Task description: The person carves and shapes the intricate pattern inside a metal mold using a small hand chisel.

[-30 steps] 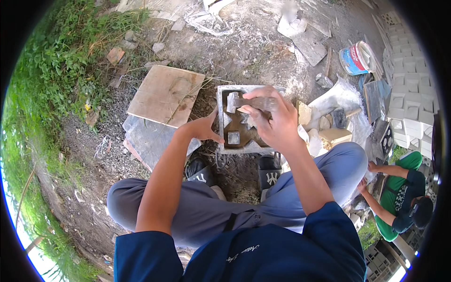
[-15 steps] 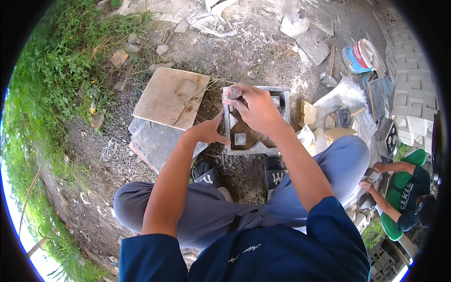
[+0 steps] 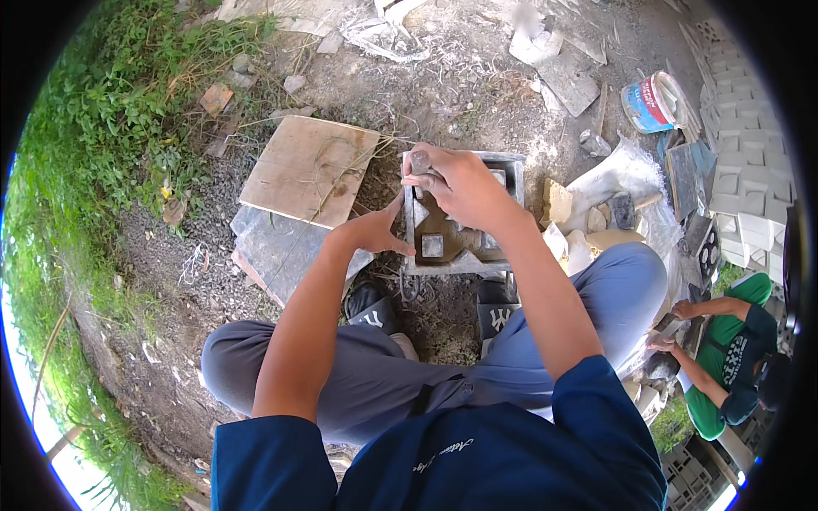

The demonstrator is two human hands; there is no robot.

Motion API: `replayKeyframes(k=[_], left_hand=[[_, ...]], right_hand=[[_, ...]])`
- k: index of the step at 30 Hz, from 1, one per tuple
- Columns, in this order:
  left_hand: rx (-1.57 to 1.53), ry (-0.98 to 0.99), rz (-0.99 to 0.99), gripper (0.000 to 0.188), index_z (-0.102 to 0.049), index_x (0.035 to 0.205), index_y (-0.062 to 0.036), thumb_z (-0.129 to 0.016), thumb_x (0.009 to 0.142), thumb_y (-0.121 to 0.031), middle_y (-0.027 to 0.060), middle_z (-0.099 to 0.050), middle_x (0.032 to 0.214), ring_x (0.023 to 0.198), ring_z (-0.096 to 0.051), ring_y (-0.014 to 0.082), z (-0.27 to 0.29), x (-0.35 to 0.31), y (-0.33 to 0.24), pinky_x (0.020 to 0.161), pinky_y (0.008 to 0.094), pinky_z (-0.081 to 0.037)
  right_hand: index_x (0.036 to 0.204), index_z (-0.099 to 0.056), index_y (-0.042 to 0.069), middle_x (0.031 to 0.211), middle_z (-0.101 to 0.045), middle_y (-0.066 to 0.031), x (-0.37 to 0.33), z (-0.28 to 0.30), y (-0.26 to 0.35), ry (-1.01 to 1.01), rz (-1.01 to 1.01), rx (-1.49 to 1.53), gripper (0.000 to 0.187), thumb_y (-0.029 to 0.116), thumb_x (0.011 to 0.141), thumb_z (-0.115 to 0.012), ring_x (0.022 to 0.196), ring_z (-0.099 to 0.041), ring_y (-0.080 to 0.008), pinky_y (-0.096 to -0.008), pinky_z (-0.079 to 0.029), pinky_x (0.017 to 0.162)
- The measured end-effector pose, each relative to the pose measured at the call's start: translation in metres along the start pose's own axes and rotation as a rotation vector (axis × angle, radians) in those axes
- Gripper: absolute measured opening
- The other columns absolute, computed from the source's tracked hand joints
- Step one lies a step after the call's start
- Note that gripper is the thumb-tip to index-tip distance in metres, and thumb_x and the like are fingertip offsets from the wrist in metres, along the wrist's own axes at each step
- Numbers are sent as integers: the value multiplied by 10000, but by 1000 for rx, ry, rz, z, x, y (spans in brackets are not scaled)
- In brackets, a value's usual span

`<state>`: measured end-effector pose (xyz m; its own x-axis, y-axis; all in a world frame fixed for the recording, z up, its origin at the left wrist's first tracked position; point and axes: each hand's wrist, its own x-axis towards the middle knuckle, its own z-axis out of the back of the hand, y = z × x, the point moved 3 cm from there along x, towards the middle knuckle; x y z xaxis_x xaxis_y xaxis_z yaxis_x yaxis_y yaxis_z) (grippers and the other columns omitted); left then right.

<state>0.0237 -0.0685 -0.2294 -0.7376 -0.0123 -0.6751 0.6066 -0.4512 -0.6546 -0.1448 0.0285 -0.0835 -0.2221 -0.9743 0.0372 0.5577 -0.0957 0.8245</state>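
Note:
A grey, open-topped rectangular mould (image 3: 469, 266) lies on the ground in front of my feet. Inside it stand several square grey blocks, one of them a pale block (image 3: 432, 245) in the near left corner, along with wedge shapes at the walls. My left hand (image 3: 375, 232) grips the mould's left wall, thumb and fingers spread along it. Over the far left part of the mould, my right hand (image 3: 456, 183) is closed around a grey round-ended piece (image 3: 420, 162). Its lower part is hidden by my fingers, so I cannot tell its kind.
To the left, a wooden board (image 3: 311, 170) lies over a grey slab (image 3: 294, 255). At right are a plastic sheet (image 3: 630, 170) with rubble, a paint bucket (image 3: 654, 104) and stacked pale blocks (image 3: 750, 145). Another person (image 3: 737, 349) works at the lower right.
My right hand has shifted slightly with the round-ended piece. The mould sits at a slightly different angle, showing more of its inside. My left hand keeps its place on the wall.

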Motion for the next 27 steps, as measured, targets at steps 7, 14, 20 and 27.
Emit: replayKeyframes(k=[7,14,20,27], left_hand=[[-53,30,-17,1420,92,1649,6,-893,760,-502,329,-391,1594,1483,-419,398,-8,4,4,1220,431,-321],[3,-4,-21,1403,69,1663,-34,-874,766,-556,337,-408,1579,1474,-430,414,-4,1,6,1208,442,-342],[18,20,64,1374,49,1669,-54,-884,773,-517,336,-421,1571,1470,-443,400,-4,-6,9,1214,430,-335],[71,-316,-29,785,-572,1379,-4,-892,789,-410,190,-719,1081,1019,-687,336,26,-7,-27,883,420,-535]], right_hand=[[1068,-698,81,882,-682,-217,3,8,-3,17,-37,-84,153,181,955,-721,784,-650,-409,-455,-506,732],[1079,-679,13,753,-647,-208,1,9,-2,-26,46,152,268,238,947,-744,673,-602,-398,-478,-473,661],[1088,-710,11,884,-740,-106,-4,-3,-16,61,-35,103,232,-98,894,-645,747,-698,-148,-294,-571,731],[1148,-737,51,824,-703,-198,-10,4,-30,-53,-13,-5,327,297,936,-766,734,-687,-356,-445,-535,721]])
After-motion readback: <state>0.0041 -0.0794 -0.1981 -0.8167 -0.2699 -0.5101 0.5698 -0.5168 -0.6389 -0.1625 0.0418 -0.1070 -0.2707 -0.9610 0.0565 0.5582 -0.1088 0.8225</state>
